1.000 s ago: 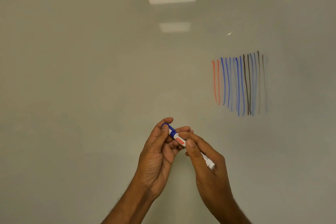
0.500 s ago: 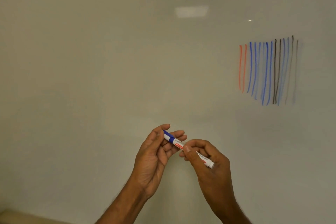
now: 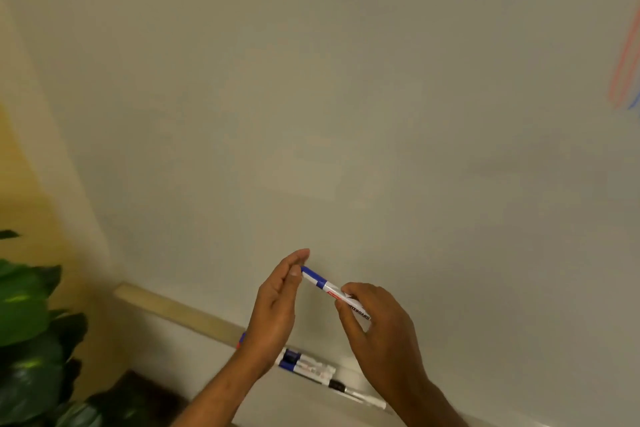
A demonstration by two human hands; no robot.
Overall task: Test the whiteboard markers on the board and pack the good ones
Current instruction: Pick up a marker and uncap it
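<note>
Head view: you hold a blue-capped marker [image 3: 332,291] in both hands in front of the whiteboard [image 3: 346,114], just above its ledge [image 3: 180,312]. The marker has a white barrel with a red label band beside the cap and black lettering further down, of which only "ITEBOARD" can be read. Its long axis runs on a slant, with the cap end pointing up and to the left and the tail dropping to the right, toward the ledge.

Your left hand [image 3: 277,308] pinches the tip of the cap, with the thumb pressing it against nearly straight fingers [image 3: 298,258]. Your right hand [image 3: 377,326] grips the barrel, and its curled fingers [image 3: 363,289] are clamped around it and hide the tail end.

On the ledge, below your left wrist, two more markers [image 3: 308,366] with dark caps lie side by side, their labels smeared by blur. A black-capped marker [image 3: 360,395] lies along the ledge just to their right, partly covered by your right forearm. A scrap of red shows behind your left wrist, too small to identify.

High above the ledge, at the right edge of the frame, blurred red strokes [image 3: 623,73] and one blue stroke [image 3: 635,102] are cut off. A leafy plant [image 3: 31,322], also cropped, stands beyond the ledge's left end.
</note>
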